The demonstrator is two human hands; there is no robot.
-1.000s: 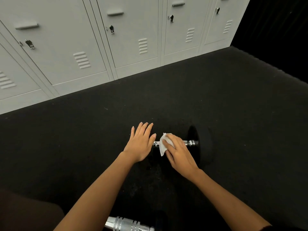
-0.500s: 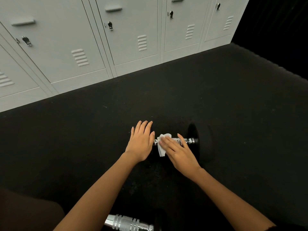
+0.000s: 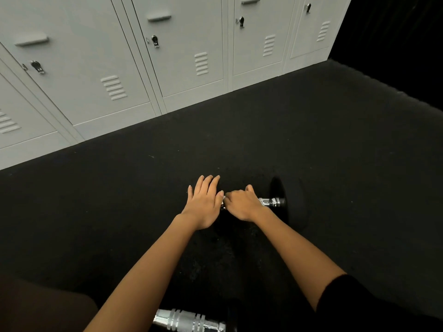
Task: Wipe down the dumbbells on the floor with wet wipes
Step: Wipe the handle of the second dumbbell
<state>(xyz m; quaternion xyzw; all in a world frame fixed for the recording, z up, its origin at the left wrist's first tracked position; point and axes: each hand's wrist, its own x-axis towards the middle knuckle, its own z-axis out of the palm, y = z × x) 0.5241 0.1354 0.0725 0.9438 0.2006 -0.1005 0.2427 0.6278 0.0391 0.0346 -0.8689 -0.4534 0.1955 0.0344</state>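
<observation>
Since half a second ago, our right hand (image 3: 242, 203) has curled from flat fingers into a closed fist around the chrome bar of the black rubber-headed dumbbell (image 3: 285, 202), and the white wet wipe (image 3: 223, 198) has nearly vanished beneath it; only a small white scrap shows at the knuckles. Our left hand (image 3: 203, 202) has barely shifted: it lies palm down, fingers spread flat, on the dumbbell's left head, which is hidden under it.

That dumbbell lies on the black rubber gym floor (image 3: 335, 140) just past centre, its visible round head toward 3 o'clock of our hands. We close the right hand on the wipe and bar together; the left grips nothing.

We see no open containers. Pale grey metal lockers (image 3: 124, 68) stand shut from 10 to 1 o'clock, with louvred vents, pull handles and small locks; their contents are hidden and we read no writing anywhere.

At 6 o'clock, the ribbed chrome handle of a second dumbbell (image 3: 189, 322) lies at the frame's lower edge, between our forearms. A black sleeve (image 3: 347, 298) covers our right upper arm.
</observation>
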